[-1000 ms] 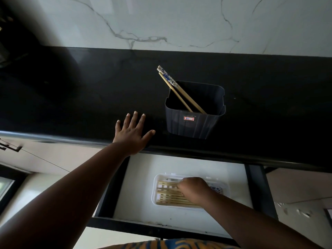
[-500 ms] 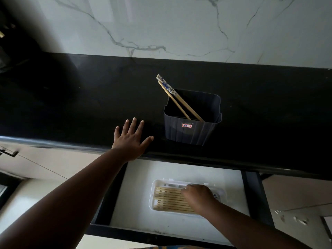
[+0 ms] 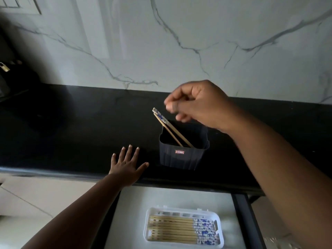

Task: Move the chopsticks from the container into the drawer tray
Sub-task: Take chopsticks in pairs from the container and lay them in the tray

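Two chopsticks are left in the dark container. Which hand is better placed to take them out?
Right. The right hand hovers just above the chopsticks leaning in the container, fingers curled, holding nothing. The left hand lies flat on the black counter, beside the container.

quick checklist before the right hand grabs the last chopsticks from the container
1. Chopsticks still in the container, tops leaning out to the left: ok.
2. Right hand above them, fingers curled and holding nothing, not yet touching: ok.
3. Left hand flat on the countertop, away from the container: ok.
4. Drawer open, white tray in view: ok.
5. Room in the tray for more: cannot tell, a row already lies across it.
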Tool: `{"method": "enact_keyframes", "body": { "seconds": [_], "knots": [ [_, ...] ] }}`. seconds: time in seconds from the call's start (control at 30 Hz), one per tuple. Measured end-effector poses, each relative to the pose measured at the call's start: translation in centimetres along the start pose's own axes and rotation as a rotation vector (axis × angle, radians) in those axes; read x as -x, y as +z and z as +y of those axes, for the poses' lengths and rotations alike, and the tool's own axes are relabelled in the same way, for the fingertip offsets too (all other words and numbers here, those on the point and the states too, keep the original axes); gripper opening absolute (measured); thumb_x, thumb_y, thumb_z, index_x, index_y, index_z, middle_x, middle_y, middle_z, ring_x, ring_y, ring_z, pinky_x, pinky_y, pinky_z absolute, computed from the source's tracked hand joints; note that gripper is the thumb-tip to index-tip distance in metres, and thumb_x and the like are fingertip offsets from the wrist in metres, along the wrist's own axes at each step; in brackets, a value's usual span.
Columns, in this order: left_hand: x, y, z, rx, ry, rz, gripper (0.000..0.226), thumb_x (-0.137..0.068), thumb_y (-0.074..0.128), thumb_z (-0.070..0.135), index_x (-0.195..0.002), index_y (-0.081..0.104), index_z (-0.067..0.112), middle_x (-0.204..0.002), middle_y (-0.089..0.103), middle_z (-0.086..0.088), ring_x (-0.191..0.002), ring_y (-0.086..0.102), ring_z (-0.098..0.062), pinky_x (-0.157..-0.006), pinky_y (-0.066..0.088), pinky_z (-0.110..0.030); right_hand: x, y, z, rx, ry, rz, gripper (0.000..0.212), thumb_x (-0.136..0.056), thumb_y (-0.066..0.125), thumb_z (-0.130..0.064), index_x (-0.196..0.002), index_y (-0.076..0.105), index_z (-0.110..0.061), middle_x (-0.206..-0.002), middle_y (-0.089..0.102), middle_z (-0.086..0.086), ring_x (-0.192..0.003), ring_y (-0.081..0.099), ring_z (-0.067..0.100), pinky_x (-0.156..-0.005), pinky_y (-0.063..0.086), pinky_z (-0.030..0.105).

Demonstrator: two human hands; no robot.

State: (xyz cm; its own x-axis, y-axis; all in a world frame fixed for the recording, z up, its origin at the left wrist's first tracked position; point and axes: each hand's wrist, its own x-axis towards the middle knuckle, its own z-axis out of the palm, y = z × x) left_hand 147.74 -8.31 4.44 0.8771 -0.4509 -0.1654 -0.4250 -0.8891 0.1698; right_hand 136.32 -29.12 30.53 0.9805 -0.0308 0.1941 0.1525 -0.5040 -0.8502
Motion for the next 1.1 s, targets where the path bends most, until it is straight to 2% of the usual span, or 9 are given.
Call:
{"method": "enact_keyframes", "body": {
  "seconds": [0.03,0.07,0.2,0.3,0.43,0.6,0.83,1.03,1.1],
  "knots": [
    [0.1,0.1,0.0,0.003,-0.001,-0.010,0.080,-0.086,0.015,0.074,-0.151,-0.007,0.032,-0.160,-0.015,-0.001,-0.147,-0.017,-0.022,-0.116,-0.008,-0.050,-1.1,0.3,0.9,0.036,0.006,0.138,0.005,-0.081,0.074,-0.018,-0.078,0.072,-0.021,-0.066,0.070,-0.003,-0.059,0.066,0.008,-0.062,0.059,0.030],
    [0.1,0.1,0.0,0.003,-0.002,-0.014,0.080,-0.086,0.015,0.074,-0.151,-0.008,0.032,-0.160,-0.016,0.000,-0.146,-0.018,-0.022,-0.116,-0.008,-0.050,-1.9,0.9,2.1,0.119,0.041,0.196,0.005,-0.081,0.074,-0.018,-0.078,0.071,-0.022,-0.064,0.067,-0.006,-0.060,0.064,0.008,-0.064,0.056,0.030],
    [-0.1,0.2,-0.1,0.015,-0.010,-0.004,0.081,-0.086,0.016,0.074,-0.151,-0.007,0.032,-0.161,-0.015,0.001,-0.147,-0.017,-0.021,-0.116,-0.008,-0.050,-2.8,4.1,7.8,0.580,0.288,0.009,0.020,-0.073,0.079,-0.032,-0.088,0.068,-0.023,-0.087,0.071,-0.002,-0.083,0.067,0.019,-0.069,0.049,0.027],
    [-0.3,0.2,-0.2,0.021,-0.007,0.003,0.081,-0.085,0.015,0.075,-0.151,-0.007,0.032,-0.160,-0.015,0.001,-0.146,-0.018,-0.021,-0.115,-0.009,-0.049,-2.9,5.7,10.5,0.722,0.327,0.054,0.030,-0.074,0.074,-0.039,-0.093,0.058,-0.022,-0.096,0.064,0.000,-0.089,0.063,0.022,-0.066,0.040,0.029],
    [-0.2,0.2,-0.1,0.005,-0.009,0.008,0.081,-0.086,0.014,0.075,-0.150,-0.008,0.032,-0.160,-0.016,0.000,-0.146,-0.018,-0.022,-0.115,-0.009,-0.049,-3.3,6.6,11.4,0.768,0.321,0.094,0.032,-0.078,0.070,-0.035,-0.095,0.050,-0.018,-0.097,0.060,0.003,-0.082,0.059,0.023,-0.062,0.038,0.030],
    [0.1,0.0,0.1,0.005,0.000,0.000,0.080,-0.087,0.014,0.073,-0.150,-0.010,0.030,-0.160,-0.017,-0.001,-0.146,-0.020,-0.023,-0.115,-0.011,-0.049,-4.1,7.0,11.3,0.797,0.266,0.122,0.027,-0.082,0.065,-0.031,-0.087,0.041,-0.019,-0.088,0.055,0.002,-0.073,0.050,0.022,-0.059,0.035,0.031],
    [0.1,-0.1,0.0,0.005,0.005,-0.006,0.080,-0.087,0.012,0.073,-0.150,-0.012,0.029,-0.160,-0.018,-0.001,-0.145,-0.021,-0.023,-0.115,-0.012,-0.049,-4.7,7.5,11.9,0.773,0.230,0.171,0.019,-0.086,0.061,-0.031,-0.085,0.046,-0.019,-0.091,0.062,0.004,-0.080,0.061,0.027,-0.058,0.036,0.030],
    [0.0,0.1,0.0,-0.003,0.002,-0.002,0.081,-0.086,0.011,0.074,-0.150,-0.012,0.029,-0.159,-0.018,-0.001,-0.145,-0.021,-0.023,-0.114,-0.012,-0.050,-5.0,7.4,12.2,0.766,0.264,0.176,0.023,-0.086,0.061,-0.037,-0.083,0.045,-0.020,-0.085,0.057,0.001,-0.070,0.050,0.020,-0.056,0.034,0.029],
    [-0.1,0.2,-0.1,-0.004,-0.001,-0.003,0.082,-0.085,0.010,0.075,-0.150,-0.012,0.030,-0.159,-0.019,-0.001,-0.145,-0.021,-0.023,-0.114,-0.012,-0.050,-5.1,7.4,12.3,0.768,0.271,0.168,0.026,-0.086,0.060,-0.039,-0.082,0.043,-0.020,-0.081,0.052,-0.002,-0.069,0.049,0.020,-0.051,0.030,0.028]
  ]
}}
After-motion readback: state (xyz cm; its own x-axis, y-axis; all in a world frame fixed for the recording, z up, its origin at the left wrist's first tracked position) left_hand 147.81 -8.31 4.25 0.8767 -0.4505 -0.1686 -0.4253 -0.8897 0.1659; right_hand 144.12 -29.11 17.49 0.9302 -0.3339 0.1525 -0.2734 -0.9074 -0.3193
